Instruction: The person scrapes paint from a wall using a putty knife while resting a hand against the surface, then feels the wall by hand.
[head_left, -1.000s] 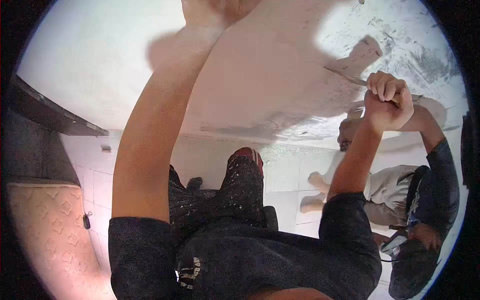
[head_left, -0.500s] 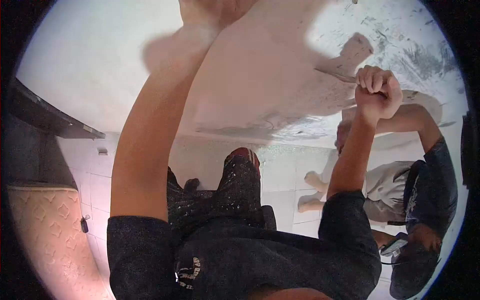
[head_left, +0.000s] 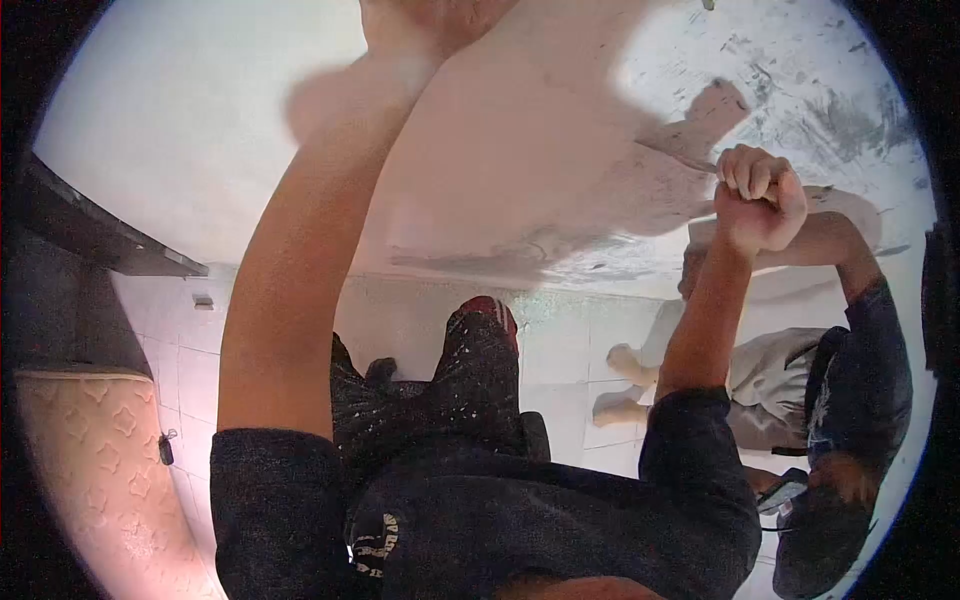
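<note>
My right hand (head_left: 760, 197) is closed in a fist round the handle of a thin-bladed putty knife (head_left: 685, 158). Its blade points left, edge-on to me, close to the pale wall (head_left: 520, 150); whether it touches cannot be told. Grey smears and dark marks cover the wall above and right of this hand. My left hand (head_left: 425, 20) reaches up at the top edge of the view, beside a smooth whitish stretch of wall. Its fingers are cut off by the frame, so what they do or hold is hidden.
Close on my right is another person (head_left: 860, 370) in a dark top, one arm raised beside my right forearm. A dark shelf-like edge (head_left: 110, 230) juts out on the left, above a patterned mattress (head_left: 90, 460). Pale floor tiles (head_left: 555, 400) lie below.
My right hand and the putty knife have shifted slightly down and to the right. My left arm has barely moved.
</note>
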